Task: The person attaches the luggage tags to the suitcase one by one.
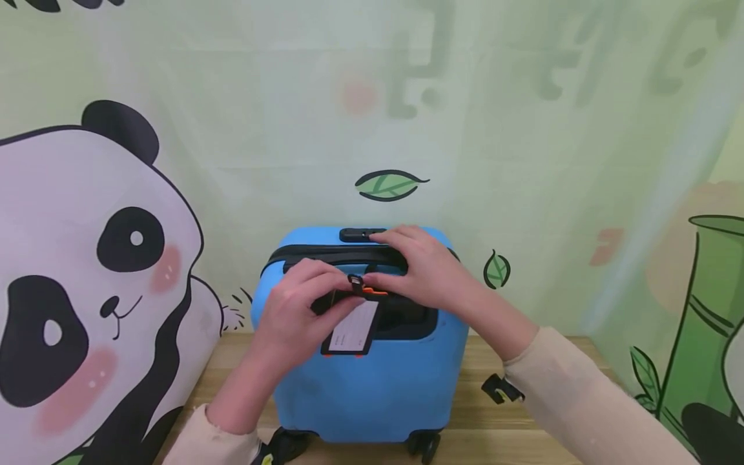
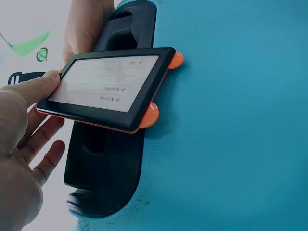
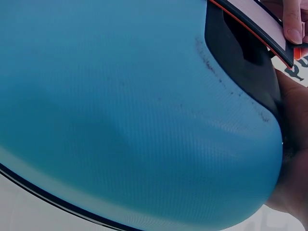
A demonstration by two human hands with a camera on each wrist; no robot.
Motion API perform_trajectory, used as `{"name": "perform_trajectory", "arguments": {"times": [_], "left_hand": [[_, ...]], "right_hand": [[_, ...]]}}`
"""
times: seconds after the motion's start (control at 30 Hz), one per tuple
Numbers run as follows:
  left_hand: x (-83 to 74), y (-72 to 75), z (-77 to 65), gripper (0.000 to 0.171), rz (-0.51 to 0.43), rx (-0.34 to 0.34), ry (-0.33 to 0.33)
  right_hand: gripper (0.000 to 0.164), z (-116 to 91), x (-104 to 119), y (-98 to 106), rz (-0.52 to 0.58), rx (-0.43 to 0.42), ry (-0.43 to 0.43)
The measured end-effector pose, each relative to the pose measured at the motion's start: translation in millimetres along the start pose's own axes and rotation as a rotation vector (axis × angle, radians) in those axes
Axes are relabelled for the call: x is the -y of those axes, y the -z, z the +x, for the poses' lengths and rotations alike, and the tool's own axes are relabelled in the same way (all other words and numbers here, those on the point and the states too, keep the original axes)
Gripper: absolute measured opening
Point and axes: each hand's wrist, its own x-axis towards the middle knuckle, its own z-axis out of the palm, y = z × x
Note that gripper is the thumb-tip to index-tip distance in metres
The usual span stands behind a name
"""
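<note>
A blue suitcase (image 1: 366, 394) stands upright with a black recessed panel (image 1: 409, 320) near its top. My left hand (image 1: 296, 310) pinches a luggage tag (image 2: 108, 79), black-framed with orange trim and a white name card, by its strap end. The tag hangs tilted in front of the black panel. From its upper end comes a short black strap (image 2: 26, 77), with a small buckle by my left fingertips. My right hand (image 1: 418, 265) spans the suitcase top, thumb tip at the strap and orange piece, fingertips at the black pull handle (image 1: 356, 235). Its palm side is hidden.
The suitcase stands on a wood-grain surface (image 1: 511, 433) on black wheels (image 1: 427, 445). Close behind hangs a pale green printed backdrop (image 1: 279, 129) with a large panda at left and bamboo at right. Black wrist straps (image 1: 501, 389) sit at the cream sleeves (image 1: 581, 394).
</note>
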Motion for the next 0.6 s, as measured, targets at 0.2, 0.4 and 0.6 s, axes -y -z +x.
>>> {"name": "perform_trajectory", "arguments": {"times": [0.2,0.4,0.6], "left_hand": [[1.7,-2.4,1.8,0.022,0.021,0.013,0.023],[2.4,-3.7,3.2,0.023,0.045,0.04,0.067],[5.2,-7.0,-0.2,0.026,0.073,0.003,0.025]], "right_hand": [[0.063,3.2,-1.8,-1.4,-0.013,-0.004,0.002],[0.062,3.0,-2.8,-1.5,-0.004,-0.012,0.013],[0.065,2.9,-2.6,-3.4,-0.002,-0.029,0.018]]}}
